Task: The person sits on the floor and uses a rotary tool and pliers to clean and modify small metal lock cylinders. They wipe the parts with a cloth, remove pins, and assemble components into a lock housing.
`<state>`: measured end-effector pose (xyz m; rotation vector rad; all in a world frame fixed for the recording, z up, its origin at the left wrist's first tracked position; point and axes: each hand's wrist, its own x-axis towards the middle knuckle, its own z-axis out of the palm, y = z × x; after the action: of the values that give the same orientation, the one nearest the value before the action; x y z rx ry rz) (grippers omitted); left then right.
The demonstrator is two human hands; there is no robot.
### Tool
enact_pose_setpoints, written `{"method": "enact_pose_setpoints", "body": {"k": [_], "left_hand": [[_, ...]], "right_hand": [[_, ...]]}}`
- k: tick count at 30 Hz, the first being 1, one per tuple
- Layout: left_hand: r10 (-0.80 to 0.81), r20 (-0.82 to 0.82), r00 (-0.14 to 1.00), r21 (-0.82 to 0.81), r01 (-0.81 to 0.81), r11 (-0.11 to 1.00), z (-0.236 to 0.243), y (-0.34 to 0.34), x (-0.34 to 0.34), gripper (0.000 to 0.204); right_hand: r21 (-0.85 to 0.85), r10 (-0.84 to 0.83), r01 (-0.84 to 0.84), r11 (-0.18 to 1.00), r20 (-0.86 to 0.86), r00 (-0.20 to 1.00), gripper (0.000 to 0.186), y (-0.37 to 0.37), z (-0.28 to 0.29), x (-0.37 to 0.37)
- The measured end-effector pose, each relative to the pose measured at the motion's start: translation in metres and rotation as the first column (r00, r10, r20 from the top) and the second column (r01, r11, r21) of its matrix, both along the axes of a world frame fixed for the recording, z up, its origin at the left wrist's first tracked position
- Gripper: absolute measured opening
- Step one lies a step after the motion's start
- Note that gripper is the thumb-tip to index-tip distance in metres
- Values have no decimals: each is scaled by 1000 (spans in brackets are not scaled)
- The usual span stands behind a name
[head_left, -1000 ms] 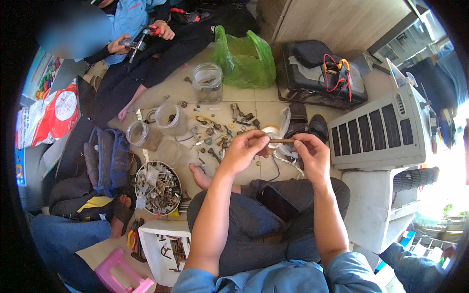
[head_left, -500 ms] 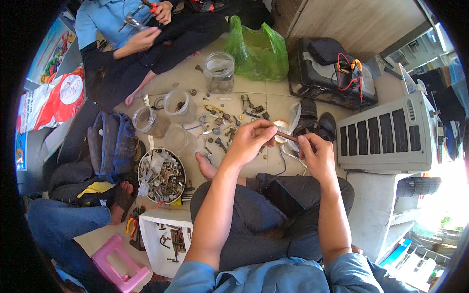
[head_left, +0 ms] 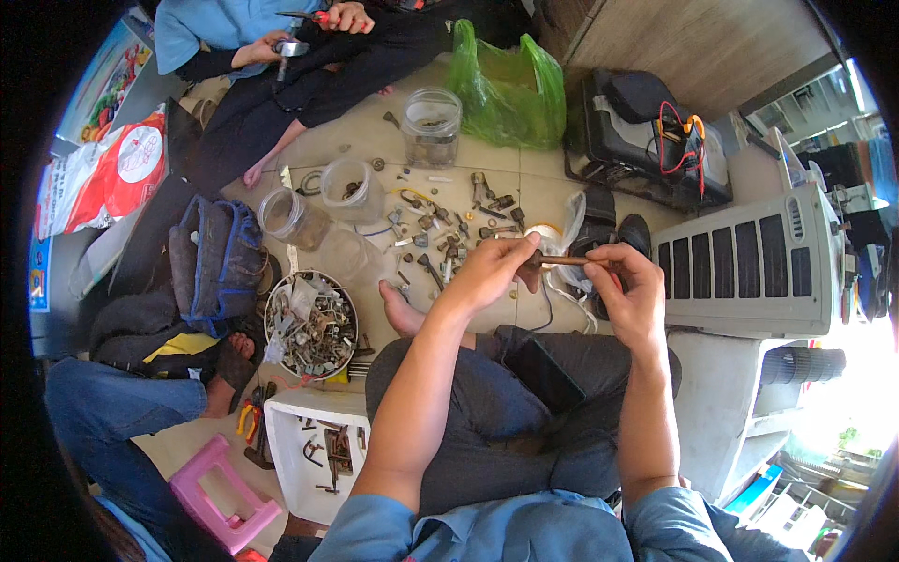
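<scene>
Head view: left hand (head_left: 487,272) and right hand (head_left: 629,298) each pinch an end of a short brown metal rod (head_left: 562,261), held at centre over the lap. Loose fasteners (head_left: 440,229) on the floor at 11 o'clock remain unsorted; metal bowl (head_left: 310,324) at 9 is already heaped with parts.

The view has tipped down: the floor parts, jars (head_left: 431,126) and green bag (head_left: 506,80) sit higher in the picture than a second ago. The left hand (head_left: 492,272) and right hand (head_left: 627,290) have drawn slightly apart, so more of the brown rod (head_left: 562,261) shows between them. The co-worker's hands (head_left: 346,17) have slid to the top edge.
</scene>
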<state>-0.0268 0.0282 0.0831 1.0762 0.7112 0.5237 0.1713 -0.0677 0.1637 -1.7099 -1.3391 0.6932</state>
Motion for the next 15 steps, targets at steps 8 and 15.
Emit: {"method": "enact_pose_setpoints", "body": {"k": [8,15], "left_hand": [[-32,-52,998,217,42,975,6,3,27,32],[131,-4,991,181,-128,975,3,-1,10,22]], "right_hand": [[-190,-129,134,973,38,991,18,-9,15,23],[49,52,-46,998,-133,990,17,-5,-16,25]]}}
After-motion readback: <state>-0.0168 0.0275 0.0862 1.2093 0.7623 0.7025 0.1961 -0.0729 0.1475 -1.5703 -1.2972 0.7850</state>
